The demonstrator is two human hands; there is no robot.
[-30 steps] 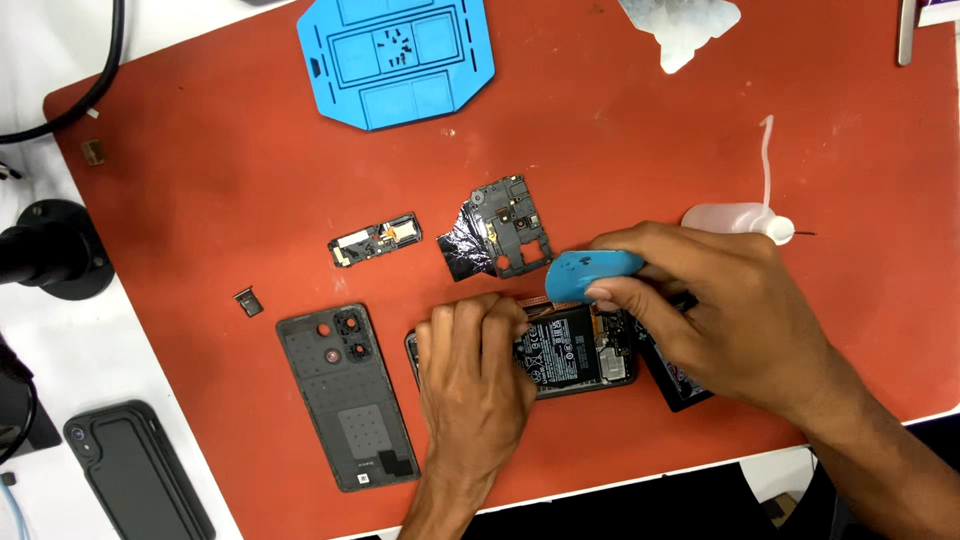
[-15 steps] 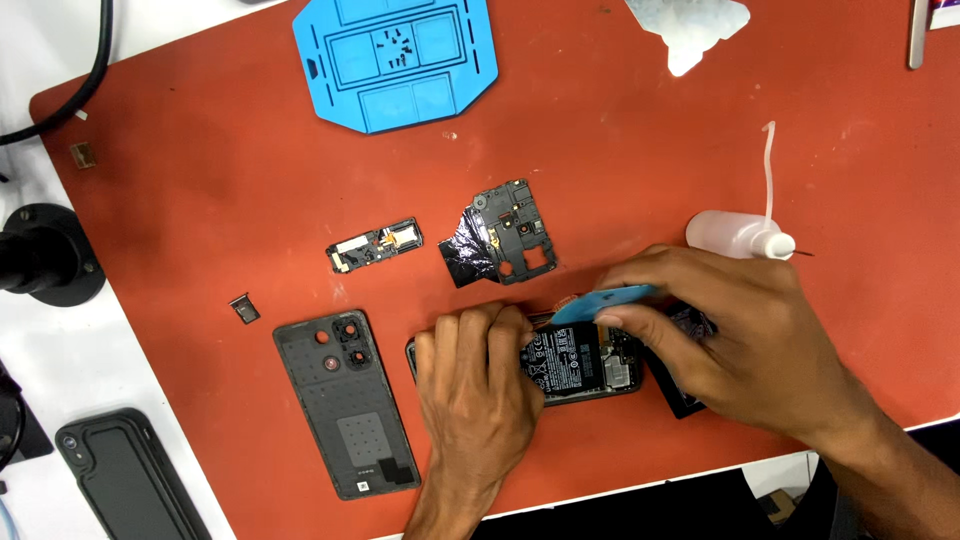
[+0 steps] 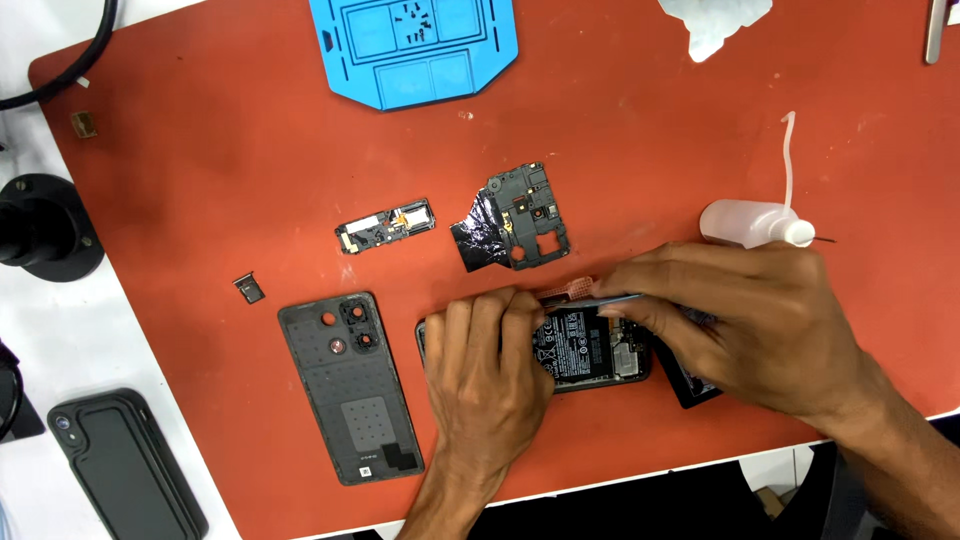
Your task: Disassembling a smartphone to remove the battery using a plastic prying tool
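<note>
An opened black phone lies on the red mat with its battery and boards exposed. My left hand presses down on the phone's left half, fingertips at its upper edge. My right hand pinches a thin blue pry tool, held nearly flat along the phone's upper edge beside my left fingertips. Part of the phone's right end is hidden under my right hand.
On the mat lie the removed back cover, a black inner frame, a small board, a SIM tray and a squeeze bottle. A blue parts tray sits at the far edge. A black case lies front left.
My right hand has come lower over the phone and turned the blue tool from a broad face-up hold to a thin edge at the phone's upper rim. My left hand stays put.
</note>
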